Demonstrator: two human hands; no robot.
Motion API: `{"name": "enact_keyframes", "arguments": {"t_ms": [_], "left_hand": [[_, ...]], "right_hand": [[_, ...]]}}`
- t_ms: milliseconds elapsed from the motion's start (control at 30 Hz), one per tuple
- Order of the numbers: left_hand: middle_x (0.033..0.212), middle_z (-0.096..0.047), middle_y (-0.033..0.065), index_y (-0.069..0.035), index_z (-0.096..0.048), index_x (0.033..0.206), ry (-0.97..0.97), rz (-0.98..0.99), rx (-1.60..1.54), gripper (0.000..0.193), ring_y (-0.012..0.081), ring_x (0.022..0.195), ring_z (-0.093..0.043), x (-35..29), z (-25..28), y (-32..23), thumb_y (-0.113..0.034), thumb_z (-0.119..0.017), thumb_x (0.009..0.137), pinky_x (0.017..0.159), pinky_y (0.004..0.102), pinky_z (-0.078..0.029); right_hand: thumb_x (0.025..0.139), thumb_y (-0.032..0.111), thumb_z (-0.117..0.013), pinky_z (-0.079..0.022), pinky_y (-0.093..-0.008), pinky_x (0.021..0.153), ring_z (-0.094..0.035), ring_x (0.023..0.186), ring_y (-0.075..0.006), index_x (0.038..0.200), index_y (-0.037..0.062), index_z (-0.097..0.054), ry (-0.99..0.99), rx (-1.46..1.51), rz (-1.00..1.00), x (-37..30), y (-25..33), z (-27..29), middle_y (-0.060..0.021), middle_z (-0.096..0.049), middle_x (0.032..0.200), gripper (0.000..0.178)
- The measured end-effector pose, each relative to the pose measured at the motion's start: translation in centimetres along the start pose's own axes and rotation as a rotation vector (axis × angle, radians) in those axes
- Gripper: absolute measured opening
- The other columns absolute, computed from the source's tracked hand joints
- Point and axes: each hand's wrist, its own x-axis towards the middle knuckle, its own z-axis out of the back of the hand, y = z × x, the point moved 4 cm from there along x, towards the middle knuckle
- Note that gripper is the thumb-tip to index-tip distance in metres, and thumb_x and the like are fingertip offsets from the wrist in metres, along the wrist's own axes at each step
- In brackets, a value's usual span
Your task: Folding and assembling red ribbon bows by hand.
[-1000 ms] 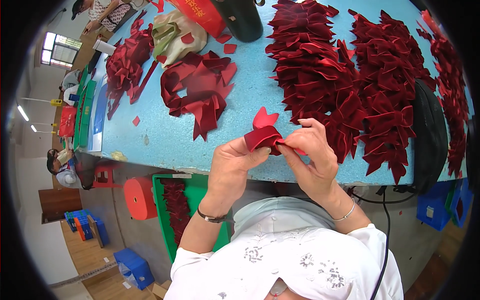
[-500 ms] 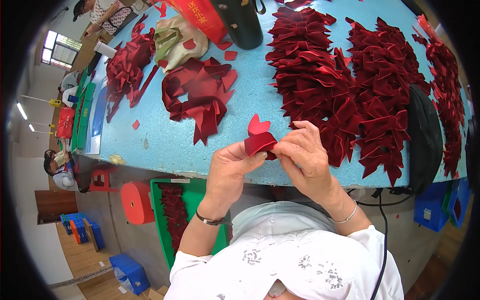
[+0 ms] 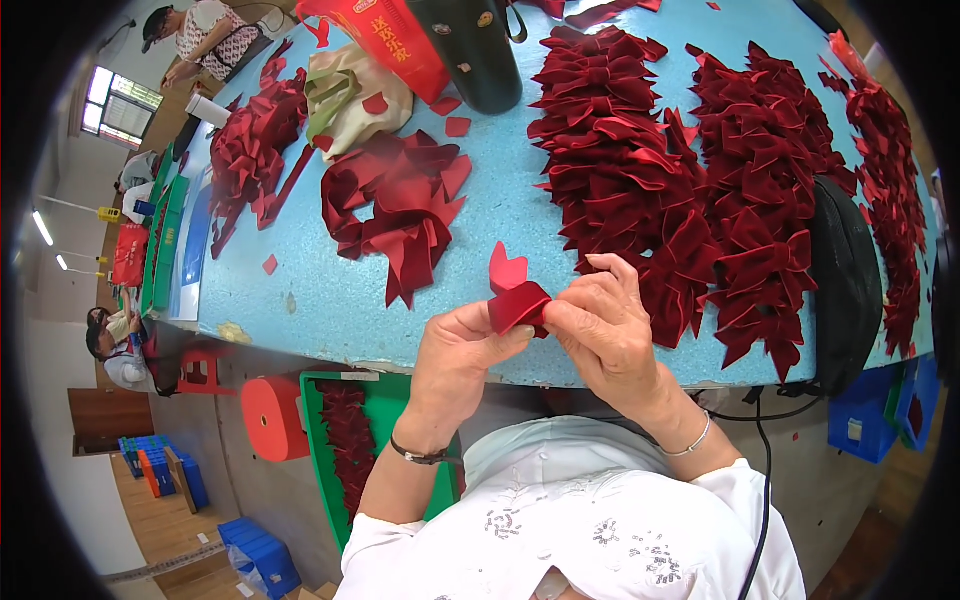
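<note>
Nearest the body, over the near edge of the blue table (image 3: 500, 220), both hands meet on one small red ribbon piece (image 3: 515, 295). The left hand (image 3: 462, 350) is closed around its lower fold, thumb pressed across the front, so the fold cannot spring open. The right hand (image 3: 605, 325) pinches the same fold from the right with fingertips drawn together, apparently to hold the pleat tight at the middle while a notched tail sticks up free above the fingers. The piece is held just above the table edge, close to the chest, likely for a clear view.

Below the table on the left sit a green crate (image 3: 330, 440) with more red pieces and a round red stool (image 3: 272, 418), within easy reach.

Farther out, a loose tangle of cut ribbon (image 3: 400, 205) lies left of centre, while finished red bows (image 3: 620, 150) are heaped in rows on the right, kept apart from the uncut stock. A dark cylinder (image 3: 480, 50) and a red bag (image 3: 385, 40) stand at the far edge. Another person (image 3: 205, 30) works at far left.
</note>
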Motion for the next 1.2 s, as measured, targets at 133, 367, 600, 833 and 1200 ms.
{"name": "enact_keyframes", "arguments": {"t_ms": [133,367,600,833,1200], "left_hand": [[0.094,-0.066,0.0056,0.002,-0.064,0.104,-0.061,-0.065,0.046,0.023,0.0085,0.083,-0.059,-0.2,-0.6,-0.5,-0.003,-0.066,0.082,0.076,0.0218,-0.046],[0.093,-0.064,0.002,0.002,-0.063,0.106,-0.03,-0.007,0.098,0.022,0.0062,0.082,-0.055,-0.6,-0.7,-0.7,-0.005,-0.064,0.084,0.075,0.0203,-0.044],[0.092,-0.063,0.0,0.002,-0.063,0.108,-0.035,0.011,0.079,0.023,0.0055,0.082,-0.053,-0.5,-1.0,-0.4,-0.005,-0.063,0.085,0.074,0.02,-0.043],[0.093,-0.063,0.0019,0.001,-0.063,0.107,-0.084,-0.14,0.345,0.024,0.0074,0.081,-0.052,-0.5,-1.2,-0.7,-0.003,-0.063,0.084,0.074,0.021,-0.042],[0.096,-0.064,0.0054,-0.001,-0.066,0.102,-0.164,-0.524,0.668,0.021,0.0086,0.091,-0.053,-0.9,-1.7,-1.6,-0.002,-0.067,0.081,0.076,0.0214,-0.042]], "right_hand": [[0.069,0.003,-0.073,-0.04,-0.0437,0.088,-0.056,0.073,-0.0211,0.088,0.0034,-0.064,0.006,0.059,-0.049,-0.4,-0.5,-0.4,-0.0051,-0.059,0.076,0.021],[0.069,0.005,-0.073,-0.041,-0.0427,0.088,-0.055,0.072,-0.0206,0.088,0.003,-0.065,-0.015,0.118,-0.099,-0.9,-1.0,-0.7,-0.0046,-0.059,0.076,0.021],[0.071,0.003,-0.071,-0.041,-0.042,0.087,-0.055,0.073,-0.0213,0.087,0.0016,-0.064,0.055,0.186,-0.156,-1.3,-1.5,-0.9,-0.0055,-0.058,0.076,0.018],[0.072,0.001,-0.07,-0.041,-0.0404,0.087,-0.054,0.073,-0.0222,0.089,0.0003,-0.063,-0.008,0.175,-0.203,-1.1,-1.2,-1.0,-0.0066,-0.057,0.075,0.018],[0.072,0.001,-0.071,-0.04,-0.0394,0.088,-0.055,0.073,-0.0198,0.092,0.0,-0.065,-0.04,0.339,-0.306,-1.0,-1.5,-1.2,-0.0064,-0.06,0.079,0.021]]}}
